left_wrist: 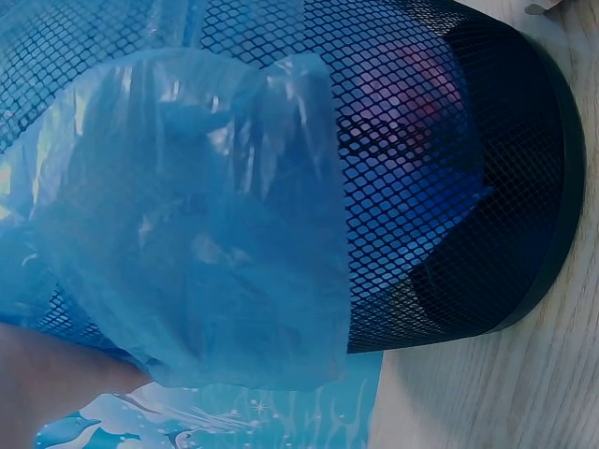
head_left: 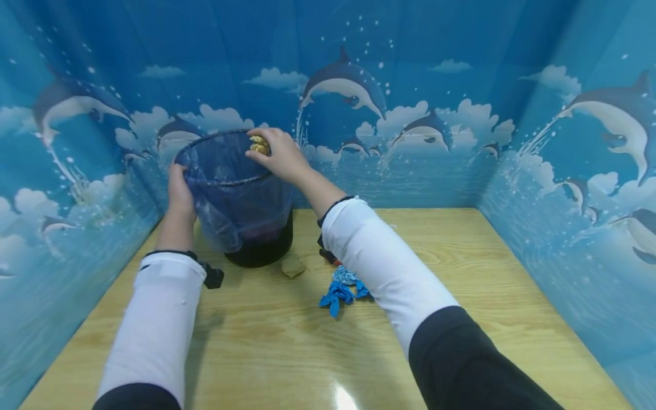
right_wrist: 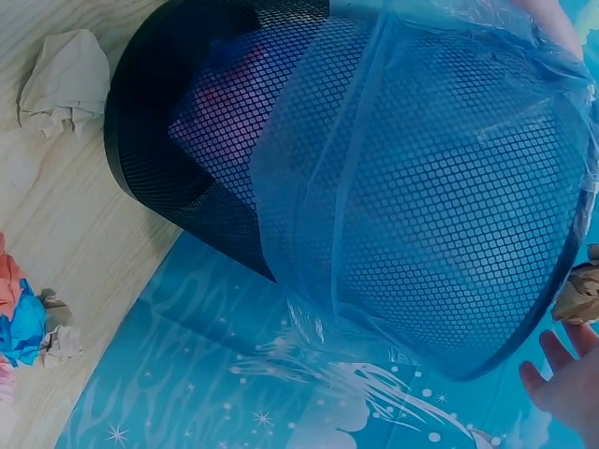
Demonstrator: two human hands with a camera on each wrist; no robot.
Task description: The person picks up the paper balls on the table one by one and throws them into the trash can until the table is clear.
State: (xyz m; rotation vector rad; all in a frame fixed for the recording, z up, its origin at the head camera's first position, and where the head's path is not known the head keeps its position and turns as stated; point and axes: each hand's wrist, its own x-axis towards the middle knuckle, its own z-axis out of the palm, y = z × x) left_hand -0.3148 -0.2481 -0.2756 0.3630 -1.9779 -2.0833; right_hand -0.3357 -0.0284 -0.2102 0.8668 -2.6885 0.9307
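A black mesh wastebasket [head_left: 266, 247] lined with a translucent blue plastic bag [left_wrist: 215, 215] stands at the back left of the table. My left hand [head_left: 180, 191] grips its rim from the left side, over the bag's folded edge. Above the right part of the rim, my right hand [head_left: 279, 155] pinches a crumpled brown paper ball [head_left: 259, 144] between thumb and fingers. The right wrist view catches the same paper ball [right_wrist: 580, 292] just outside the rim. Through the mesh, something pinkish red [right_wrist: 229, 117] shows low inside the bag.
A crumpled tan paper [head_left: 293, 266] lies right by the wastebasket's base. Crumpled blue paper pieces [head_left: 338, 293] sit further right, partly under my right forearm, with orange and brown ones [right_wrist: 56, 327] beside them. A dolphin-printed curtain [head_left: 389, 171] encloses the wooden table [head_left: 277, 341].
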